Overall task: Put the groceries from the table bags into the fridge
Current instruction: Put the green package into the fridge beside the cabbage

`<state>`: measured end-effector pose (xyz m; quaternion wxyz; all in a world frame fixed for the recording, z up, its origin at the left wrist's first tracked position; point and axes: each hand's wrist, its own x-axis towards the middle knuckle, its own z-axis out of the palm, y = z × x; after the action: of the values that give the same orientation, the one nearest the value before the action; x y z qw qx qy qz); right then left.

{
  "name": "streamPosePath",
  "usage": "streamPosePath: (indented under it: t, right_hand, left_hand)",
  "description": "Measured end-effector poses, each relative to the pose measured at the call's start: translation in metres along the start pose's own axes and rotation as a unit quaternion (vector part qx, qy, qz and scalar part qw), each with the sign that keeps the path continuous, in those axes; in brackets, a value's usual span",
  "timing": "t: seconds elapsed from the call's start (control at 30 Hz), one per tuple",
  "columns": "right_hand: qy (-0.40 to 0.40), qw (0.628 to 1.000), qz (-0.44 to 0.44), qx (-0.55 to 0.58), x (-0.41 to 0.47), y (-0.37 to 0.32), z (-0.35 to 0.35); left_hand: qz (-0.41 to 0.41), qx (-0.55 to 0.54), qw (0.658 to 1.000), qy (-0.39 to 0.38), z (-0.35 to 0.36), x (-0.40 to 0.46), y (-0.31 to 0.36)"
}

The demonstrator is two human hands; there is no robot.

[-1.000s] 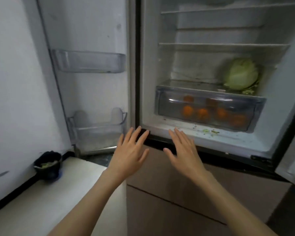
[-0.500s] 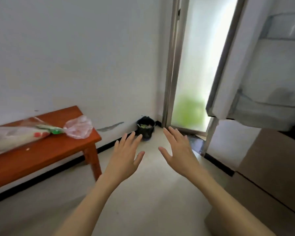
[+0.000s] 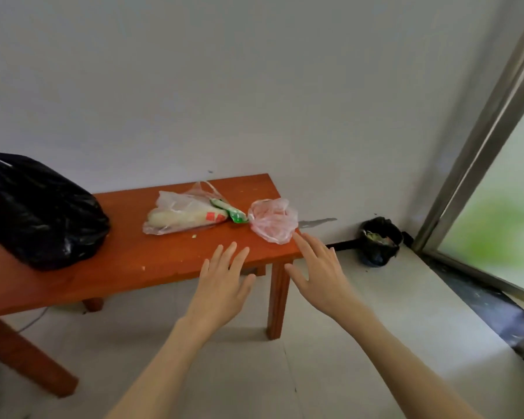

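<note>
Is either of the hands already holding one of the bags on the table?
No: the left hand and right hand are both open and empty, with the pink bag lying untouched on the table.

contents of the black bag (image 3: 40, 213) hidden, its left side and the table (image 3: 152, 261) cut off

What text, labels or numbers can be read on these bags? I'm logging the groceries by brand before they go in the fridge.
Nothing can be read here.
Clear bag: a red label on the white item inside, print too blurred to read.
Green wrapper: pale markings, too small and blurred to read.
Pink bag: no print visible.
Black bag: no print visible.
</note>
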<state>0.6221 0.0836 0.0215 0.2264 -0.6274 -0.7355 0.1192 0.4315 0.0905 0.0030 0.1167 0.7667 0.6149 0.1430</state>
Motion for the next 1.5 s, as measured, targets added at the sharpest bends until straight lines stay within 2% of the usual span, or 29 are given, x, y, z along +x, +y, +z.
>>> streamPosePath:
  t: [0.23, 0.43, 0.67, 0.83, 1.0, 1.1, 1.2, 1.27, 1.4, 1.5]
  right_hand:
    - [-0.030, 0.998, -0.039, 0.049, 0.134, 0.006, 0.048]
    - [-0.082, 0.994, -0.018, 0.068, 0.240, 0.015, 0.085]
    - [-0.160, 0.986, 0.012, 0.048, 0.328, 0.021, 0.138]
    - [-0.166, 0.985, 0.019, 0.037, 0.394, 0.017, 0.184]
    - [-0.183, 0.981, 0.070, 0.013, 0.457, 0.014, 0.227]
    - [-0.237, 0.964, 0.115, -0.030, 0.483, 0.020, 0.255]
    - [-0.313, 0.931, 0.152, -0.109, 0.493, 0.031, 0.282]
    - [-0.334, 0.915, 0.177, -0.142, 0.494, 0.035, 0.294]
    - [-0.308, 0.916, 0.192, -0.169, 0.496, 0.034, 0.302]
    - [-0.270, 0.931, 0.203, -0.136, 0.499, 0.030, 0.296]
  left_hand:
    - [-0.065, 0.030, 0.997, 0.001, -0.004, 0.109, -0.069]
    - [-0.076, 0.019, 0.997, 0.003, -0.002, 0.192, -0.109]
    - [-0.093, 0.018, 0.994, -0.050, 0.021, 0.269, -0.175]
    - [-0.061, 0.026, 0.995, -0.077, 0.028, 0.346, -0.231]
    - [-0.019, 0.035, 0.994, -0.104, 0.026, 0.414, -0.274]
    - [0.004, 0.035, 0.990, -0.136, 0.030, 0.443, -0.290]
    - [0.012, 0.011, 0.985, -0.174, 0.045, 0.458, -0.304]
    - [0.022, 0.001, 0.983, -0.184, 0.053, 0.464, -0.312]
    - [0.026, -0.012, 0.982, -0.187, 0.061, 0.478, -0.323]
    - [0.024, -0.041, 0.984, -0.169, 0.059, 0.483, -0.322]
